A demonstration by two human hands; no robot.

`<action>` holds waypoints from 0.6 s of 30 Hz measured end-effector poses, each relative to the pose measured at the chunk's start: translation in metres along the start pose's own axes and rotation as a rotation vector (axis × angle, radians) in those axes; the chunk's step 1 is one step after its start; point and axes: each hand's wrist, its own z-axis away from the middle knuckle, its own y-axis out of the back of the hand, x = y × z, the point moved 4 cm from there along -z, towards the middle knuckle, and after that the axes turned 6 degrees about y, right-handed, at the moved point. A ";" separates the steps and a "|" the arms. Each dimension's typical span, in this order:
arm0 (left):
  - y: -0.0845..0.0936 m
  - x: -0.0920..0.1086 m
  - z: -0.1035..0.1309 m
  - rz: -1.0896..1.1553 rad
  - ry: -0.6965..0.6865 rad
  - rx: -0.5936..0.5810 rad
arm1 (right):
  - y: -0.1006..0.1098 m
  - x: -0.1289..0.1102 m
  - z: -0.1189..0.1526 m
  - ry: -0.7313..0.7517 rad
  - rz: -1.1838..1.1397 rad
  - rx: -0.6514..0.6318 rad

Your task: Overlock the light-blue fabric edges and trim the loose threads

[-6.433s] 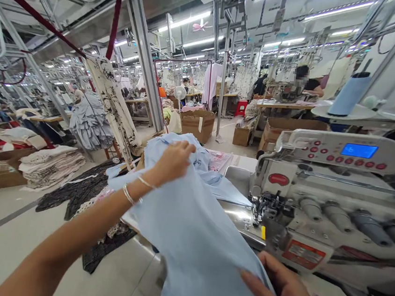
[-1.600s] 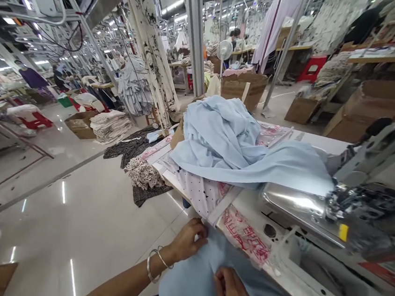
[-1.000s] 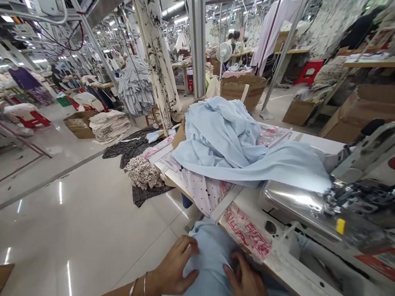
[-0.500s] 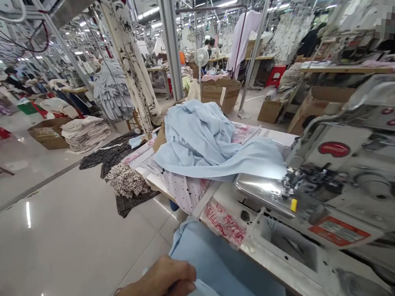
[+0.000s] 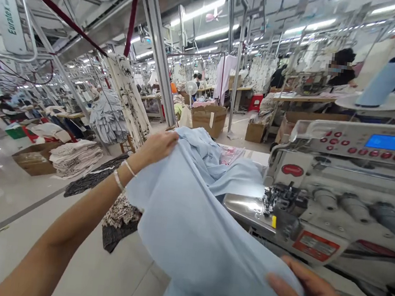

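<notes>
A light blue piece of fabric [image 5: 202, 233] stretches diagonally between my two hands, in front of the sewing machine. Its upper left edge is pinched in my left hand [image 5: 162, 145], which is closed and raised beside the heap of the same blue cloth [image 5: 198, 143]. At the lower right, my right hand [image 5: 312, 292] grips the other end, thumb on the near side; it is partly blurred. The sewing machine [image 5: 293, 172] stands to the right, with its shiny metal bed [image 5: 244, 205] just behind the cloth. Another stretch of blue cloth lies against the needle area.
A cone of blue thread [image 5: 384, 85] stands above the machine's control panel. Folded printed garments [image 5: 76, 159] and a cardboard box [image 5: 37, 157] are on the floor at left. A metal post [image 5: 161, 54] rises behind the table. A co-worker [image 5: 343, 69] sits at the back right.
My left hand has risen from the bottom of the view to the heap, lifting the blue fabric up. My right hand has come into view at the lower right, holding the fabric.
</notes>
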 end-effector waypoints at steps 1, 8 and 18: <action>-0.008 0.014 -0.003 0.018 -0.049 -0.016 | -0.013 -0.017 -0.009 0.045 -0.018 -0.010; -0.055 0.153 0.049 0.655 -0.601 -0.669 | -0.040 -0.084 -0.014 0.466 0.173 0.271; -0.105 0.153 0.023 0.306 -0.208 -0.420 | -0.075 -0.004 -0.017 -0.027 -0.637 0.379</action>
